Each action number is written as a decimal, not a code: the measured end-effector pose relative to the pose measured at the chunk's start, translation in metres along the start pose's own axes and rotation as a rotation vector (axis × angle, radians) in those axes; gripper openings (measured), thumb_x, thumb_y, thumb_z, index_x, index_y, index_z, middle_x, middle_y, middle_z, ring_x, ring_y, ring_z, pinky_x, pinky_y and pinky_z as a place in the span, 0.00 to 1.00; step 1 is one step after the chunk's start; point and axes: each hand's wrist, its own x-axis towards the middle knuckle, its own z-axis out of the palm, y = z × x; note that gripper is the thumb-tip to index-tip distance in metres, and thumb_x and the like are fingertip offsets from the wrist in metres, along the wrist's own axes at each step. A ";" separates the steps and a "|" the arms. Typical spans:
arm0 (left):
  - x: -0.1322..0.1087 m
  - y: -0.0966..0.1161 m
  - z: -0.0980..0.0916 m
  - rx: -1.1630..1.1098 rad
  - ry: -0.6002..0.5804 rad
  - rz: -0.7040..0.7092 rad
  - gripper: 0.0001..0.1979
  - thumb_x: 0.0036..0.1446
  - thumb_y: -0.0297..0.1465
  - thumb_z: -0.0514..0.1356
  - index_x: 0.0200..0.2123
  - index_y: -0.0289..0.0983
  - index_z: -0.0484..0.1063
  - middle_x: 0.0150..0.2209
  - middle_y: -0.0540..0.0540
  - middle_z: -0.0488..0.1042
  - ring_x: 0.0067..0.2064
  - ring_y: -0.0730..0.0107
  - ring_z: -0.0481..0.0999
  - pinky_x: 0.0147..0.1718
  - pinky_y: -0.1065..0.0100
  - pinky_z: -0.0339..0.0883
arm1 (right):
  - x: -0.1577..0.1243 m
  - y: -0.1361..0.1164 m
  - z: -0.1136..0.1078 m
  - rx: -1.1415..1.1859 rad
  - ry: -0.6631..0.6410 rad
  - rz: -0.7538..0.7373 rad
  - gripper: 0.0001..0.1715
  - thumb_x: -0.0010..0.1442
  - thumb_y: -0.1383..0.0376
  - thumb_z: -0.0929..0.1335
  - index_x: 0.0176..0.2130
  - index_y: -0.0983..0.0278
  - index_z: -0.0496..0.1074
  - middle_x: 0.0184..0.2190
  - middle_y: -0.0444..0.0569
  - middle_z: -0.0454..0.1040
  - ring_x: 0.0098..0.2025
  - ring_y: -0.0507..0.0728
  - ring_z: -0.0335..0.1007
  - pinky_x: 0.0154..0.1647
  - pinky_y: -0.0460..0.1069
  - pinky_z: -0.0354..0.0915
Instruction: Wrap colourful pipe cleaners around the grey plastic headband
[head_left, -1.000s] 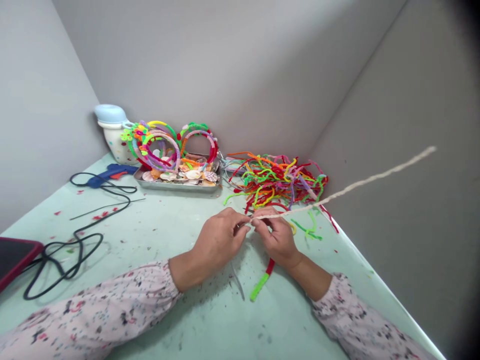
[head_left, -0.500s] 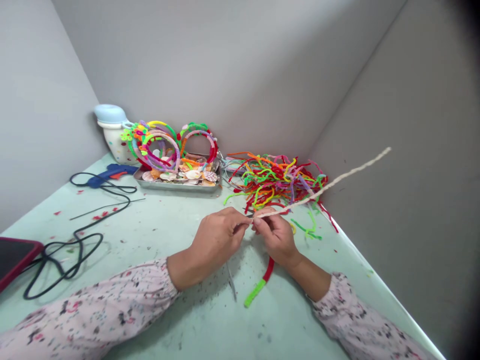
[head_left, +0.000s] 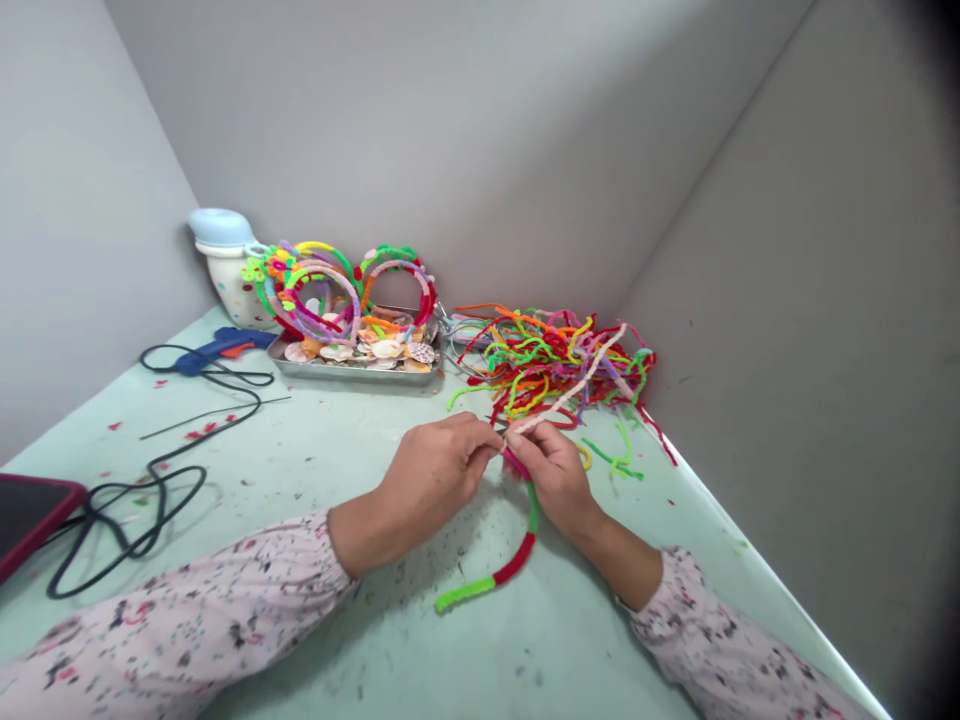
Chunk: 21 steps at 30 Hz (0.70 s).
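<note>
My left hand [head_left: 435,485] pinches with thumb and forefinger near the inner end of a white pipe cleaner [head_left: 585,382]. Facing it, almost touching, my right hand [head_left: 559,480] is closed around a headband [head_left: 517,562] wrapped in pipe cleaner. Pink, green, red and light green sections show on its hanging part, which curves down and left below my right fingers. The white strand runs from the fingertips up and right, over a heap of coloured pipe cleaners [head_left: 547,350]. The exact joint between strand and band is hidden by my fingers.
A metal tray [head_left: 352,371] of shells stands at the back, with finished headbands [head_left: 322,300] on it. Left of it are a white cup with a blue lid [head_left: 225,250], a blue glue gun [head_left: 217,350], a black cord [head_left: 157,480] and a red-edged phone [head_left: 37,520].
The white pipe cleaner's free end has swung down and left, from over the right wall to the heap. The headband's hanging end has swung left, showing more colours. Both hands stay nearly in place.
</note>
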 end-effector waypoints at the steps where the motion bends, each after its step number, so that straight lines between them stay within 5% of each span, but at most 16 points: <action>1: 0.000 0.000 0.000 -0.007 -0.001 0.004 0.09 0.56 0.25 0.55 0.35 0.39 0.74 0.32 0.50 0.75 0.34 0.72 0.72 0.35 0.72 0.64 | 0.000 -0.001 0.001 0.023 -0.003 0.019 0.08 0.59 0.61 0.65 0.33 0.64 0.66 0.22 0.40 0.66 0.23 0.49 0.62 0.24 0.44 0.60; 21: -0.006 -0.005 -0.001 0.056 -0.074 0.107 0.09 0.59 0.24 0.49 0.33 0.37 0.69 0.33 0.49 0.69 0.34 0.74 0.69 0.34 0.74 0.61 | 0.005 0.000 0.003 0.476 -0.120 0.436 0.06 0.52 0.66 0.68 0.28 0.66 0.66 0.18 0.41 0.67 0.16 0.46 0.62 0.14 0.40 0.56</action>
